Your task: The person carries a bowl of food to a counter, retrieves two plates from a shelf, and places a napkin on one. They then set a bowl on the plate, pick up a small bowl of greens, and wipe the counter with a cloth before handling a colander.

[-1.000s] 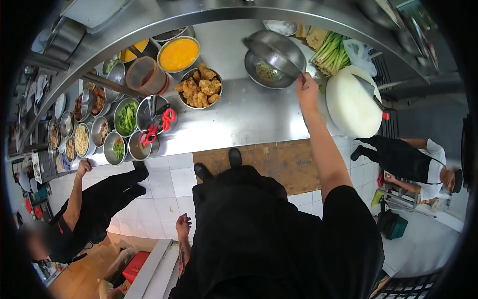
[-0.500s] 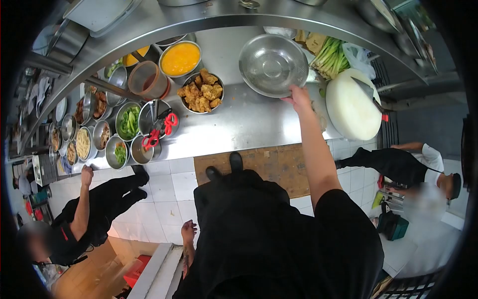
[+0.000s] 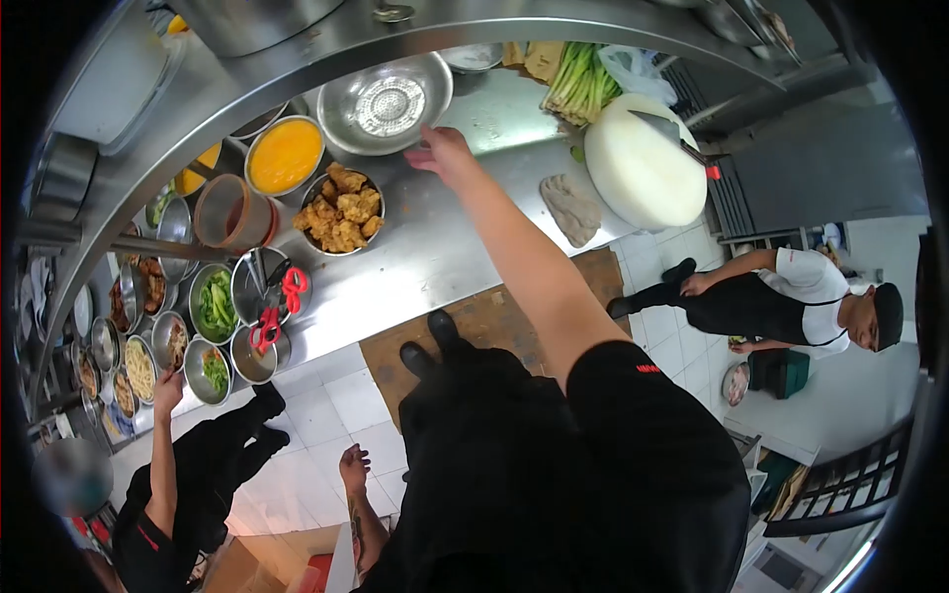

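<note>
Head view, looking straight down. Right hand (image 3: 442,153) at the end of a fully stretched arm, reaching far over the steel counter (image 3: 445,247). Fingers curled loosely at the near rim of an empty metal bowl (image 3: 386,102); they touch the rim, but a firm grip cannot be told. The bowl sits on the far part of the counter, just under the curved shelf (image 3: 297,49) edge, tilted slightly.

Left hand (image 3: 353,465) hangs low by the person's side over the tiled floor, fingers relaxed and half open, holding nothing.

Around the bowl: a tub of yellow sauce (image 3: 285,155) to its left, a bowl of fried pieces (image 3: 342,211) near-left of it, just beside the hand. Further left, a brown tub (image 3: 229,211), then small bowls of greens (image 3: 215,301) and other toppings in a row. Red scissors (image 3: 280,301) lie in steel bowls near the counter's near edge.

Right of the arm: a crumpled cloth (image 3: 573,208) on the counter, a round white board (image 3: 643,173) with a cleaver (image 3: 667,133) on it, green stalks (image 3: 578,84) at the far side.

Nothing lies between hand and bowl; the shelf overhangs the bowl's far rim.

A wooden mat (image 3: 484,321) lies under the person's shoes. A co-worker (image 3: 791,301) in white shirt and black apron stands at right; another person (image 3: 188,465) in black at near left rests a hand on the counter's edge.
</note>
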Tool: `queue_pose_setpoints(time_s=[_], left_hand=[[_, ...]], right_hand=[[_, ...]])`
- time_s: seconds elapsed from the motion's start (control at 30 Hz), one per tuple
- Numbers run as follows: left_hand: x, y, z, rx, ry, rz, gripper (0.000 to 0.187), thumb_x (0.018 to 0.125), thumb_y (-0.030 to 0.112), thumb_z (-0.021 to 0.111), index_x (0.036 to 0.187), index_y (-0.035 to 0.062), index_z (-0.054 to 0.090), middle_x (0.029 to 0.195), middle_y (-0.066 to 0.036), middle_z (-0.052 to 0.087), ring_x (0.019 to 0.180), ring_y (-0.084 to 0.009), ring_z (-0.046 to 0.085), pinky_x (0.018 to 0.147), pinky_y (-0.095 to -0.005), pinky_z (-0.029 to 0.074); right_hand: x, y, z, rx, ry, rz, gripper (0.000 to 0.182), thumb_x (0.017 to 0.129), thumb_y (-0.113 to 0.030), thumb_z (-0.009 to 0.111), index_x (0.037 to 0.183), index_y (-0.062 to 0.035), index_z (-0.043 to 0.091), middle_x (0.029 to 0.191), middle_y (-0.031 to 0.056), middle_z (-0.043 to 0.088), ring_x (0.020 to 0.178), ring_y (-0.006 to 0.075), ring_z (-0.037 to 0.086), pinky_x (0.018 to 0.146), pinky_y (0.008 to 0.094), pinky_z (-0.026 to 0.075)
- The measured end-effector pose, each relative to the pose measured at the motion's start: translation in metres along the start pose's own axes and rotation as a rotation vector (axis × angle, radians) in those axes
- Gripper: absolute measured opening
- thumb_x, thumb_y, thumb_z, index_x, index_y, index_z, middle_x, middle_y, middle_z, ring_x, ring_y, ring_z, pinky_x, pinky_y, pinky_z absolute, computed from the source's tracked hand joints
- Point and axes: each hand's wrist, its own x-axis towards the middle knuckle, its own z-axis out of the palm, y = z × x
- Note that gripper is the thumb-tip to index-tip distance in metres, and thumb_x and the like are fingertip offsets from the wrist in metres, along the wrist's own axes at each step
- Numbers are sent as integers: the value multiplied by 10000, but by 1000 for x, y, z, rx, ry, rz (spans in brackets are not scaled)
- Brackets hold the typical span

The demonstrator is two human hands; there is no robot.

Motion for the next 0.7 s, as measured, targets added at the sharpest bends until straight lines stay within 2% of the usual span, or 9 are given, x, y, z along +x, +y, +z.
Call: queue_pose_setpoints(time_s=[0.03,0.1,0.13,0.17,0.27,0.33,0.4,0.53,0.7], left_hand=[[-2,9,0,7,-8,3,249,964,170,535,1169,44,598,866,-57,671,619,-99,576,496,-228,440],[-6,18,6,-11,30,-16,246,971,212,556,1154,55,605,860,-51,671,634,-92,577,510,-226,444],[-8,18,9,-11,27,-16,246,971,212,556,1154,55,605,860,-51,671,634,-92,577,510,-226,444],[-13,16,14,-20,11,-2,249,969,229,568,1148,61,608,858,-46,672,636,-89,576,511,-224,443],[-31,10,32,-22,-9,12,256,965,255,586,1140,70,613,851,-39,673,627,-85,573,502,-218,435],[-42,4,53,-22,-16,10,260,963,264,591,1138,74,614,846,-36,673,617,-83,570,494,-215,429],[-46,-7,72,7,20,24,257,960,265,596,1132,74,618,842,-32,674,601,-84,569,479,-211,419],[-68,-3,141,-125,137,-19,248,969,221,572,1162,71,613,844,-44,676,610,-90,579,479,-220,435],[-92,12,231,0,-10,75,274,983,189,551,1209,44,606,888,-59,675,653,-108,597,534,-237,473]], right_hand=[[-30,-9,-17,-118,23,-82,327,916,-186,616,1160,26,567,1048,219,648,885,330,691,732,412,587],[-67,-13,-88,-858,55,-594,284,890,-221,654,1096,-27,626,1074,204,647,842,347,687,717,405,557],[-84,-12,-134,-1130,191,-921,239,860,-205,667,1076,-103,664,1103,182,641,871,378,650,755,430,532],[-105,-19,-170,-1315,296,-1093,286,826,-164,665,1112,-149,666,1133,169,622,934,391,603,815,429,513],[-128,-21,-246,-1577,359,-1003,293,831,-100,638,1123,-104,663,1101,171,614,1019,388,584,820,421,507],[-105,2,-305,-1597,120,-855,301,853,-66,584,1140,-106,666,1114,166,595,1015,378,586,832,428,503],[-84,-24,-301,-1514,68,-725,313,853,-39,551,1137,-111,664,1107,153,595,1025,354,580,828,424,507],[-48,-112,-266,-1558,262,-901,309,813,-88,610,1117,-105,668,1110,142,573,1019,333,577,820,418,521],[1,-139,-255,-1786,251,-769,360,824,-106,583,1182,-100,621,1177,162,548,1067,347,555,831,429,517]])
